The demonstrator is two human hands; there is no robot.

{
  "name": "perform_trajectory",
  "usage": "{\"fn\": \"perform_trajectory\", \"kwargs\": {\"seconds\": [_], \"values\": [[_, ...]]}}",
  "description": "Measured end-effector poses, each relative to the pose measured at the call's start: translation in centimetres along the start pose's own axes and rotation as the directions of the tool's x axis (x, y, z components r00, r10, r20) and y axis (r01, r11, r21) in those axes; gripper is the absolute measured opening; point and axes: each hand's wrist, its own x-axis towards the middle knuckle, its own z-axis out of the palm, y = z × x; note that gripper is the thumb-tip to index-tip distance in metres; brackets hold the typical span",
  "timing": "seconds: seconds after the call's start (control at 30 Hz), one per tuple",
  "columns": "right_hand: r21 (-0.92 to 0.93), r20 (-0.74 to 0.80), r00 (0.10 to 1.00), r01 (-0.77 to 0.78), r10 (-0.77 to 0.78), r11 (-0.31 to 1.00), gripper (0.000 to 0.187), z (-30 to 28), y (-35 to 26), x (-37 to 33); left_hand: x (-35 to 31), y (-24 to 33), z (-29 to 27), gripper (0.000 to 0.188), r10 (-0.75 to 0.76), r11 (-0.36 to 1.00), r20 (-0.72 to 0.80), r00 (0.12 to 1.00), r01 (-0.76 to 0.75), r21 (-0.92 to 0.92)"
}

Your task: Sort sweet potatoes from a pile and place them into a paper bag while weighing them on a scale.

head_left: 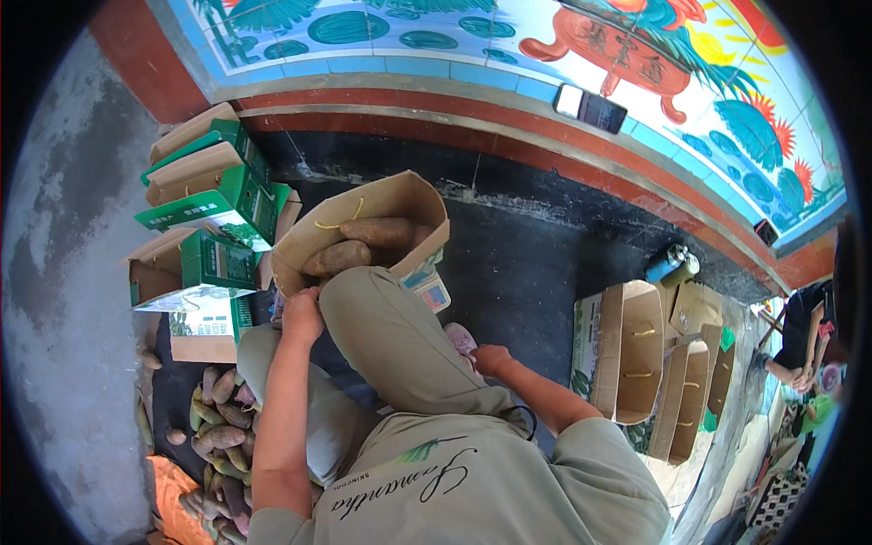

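At half past eleven from our torso, just beyond our knee, the open cardboard carton (413, 204) holds brown tubers (377, 232); our left hand (302, 316), at eleven, is curled by its near corner, grip hidden, can't tell. Our right hand (493, 361), at one o'clock, is beside what looks like a pink shoe (460, 340), grip also unclear. Loose tubers (221, 438) heap at nine, green cartons (238, 195) stand near half past ten.
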Motion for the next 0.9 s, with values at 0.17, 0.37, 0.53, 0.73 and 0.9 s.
{"fn": "perform_trajectory", "kwargs": {"seconds": [0.17, 0.37, 0.53, 0.73, 0.9], "values": [[0.165, -0.217, 0.932, -0.257, 0.29, 0.952, 0.037, -0.8, 3.4, -2.3, 0.2, -0.6, 0.1, 0.015, 0.063, 0.998, -0.033, 0.997, -0.063, -0.002], [0.292, -0.57, 0.586, -0.51, 0.576, 0.809, 0.039, -3.0, 10.9, -8.6, 0.3, -0.1, -0.1, 0.016, 0.031, 0.999, -0.023, 0.999, -0.031, 0.009], [0.308, -0.804, 0.238, -0.617, 0.544, 0.724, 0.052, -3.8, 14.9, -14.7, 0.4, -0.1, -0.4, 0.019, 0.022, 1.0, 0.0, 1.0, -0.022, -0.002], [0.555, -0.565, 0.083, -0.698, 0.821, 0.452, 0.06, -0.3, 17.6, -17.5, 0.5, -0.6, 0.3, 0.02, 0.001, 1.0, -0.002, 1.0, -0.001, -0.018], [0.643, -0.251, 0.226, -0.688, 0.941, 0.337, 0.042, 2.0, 19.3, -17.9, 0.6, -0.4, -0.1, 0.021, 0.045, 0.999, 0.006, 0.999, -0.045, 0.017]]}}
